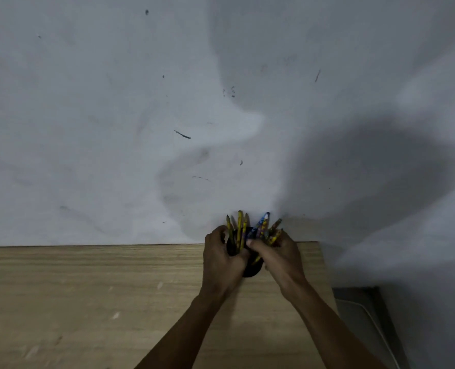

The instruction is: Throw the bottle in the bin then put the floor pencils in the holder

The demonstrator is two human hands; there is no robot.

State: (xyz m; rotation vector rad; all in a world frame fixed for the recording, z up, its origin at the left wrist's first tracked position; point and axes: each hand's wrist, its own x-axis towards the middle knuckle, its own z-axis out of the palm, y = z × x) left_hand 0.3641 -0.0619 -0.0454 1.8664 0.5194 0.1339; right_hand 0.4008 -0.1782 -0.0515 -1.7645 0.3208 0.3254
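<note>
A black round pencil holder stands on the wooden table near its far right corner, against the wall. My left hand is wrapped around the holder's left side. Several yellow pencils stick up out of it. My right hand grips a bunch of yellow and blue patterned pencils, tips up, at the holder's right rim. Their lower ends are hidden by my fingers. No bottle or bin is in view.
A white scuffed wall rises right behind the table. The table's right edge runs just beside my right forearm. Past it, at the lower right, a grey object sits below table level.
</note>
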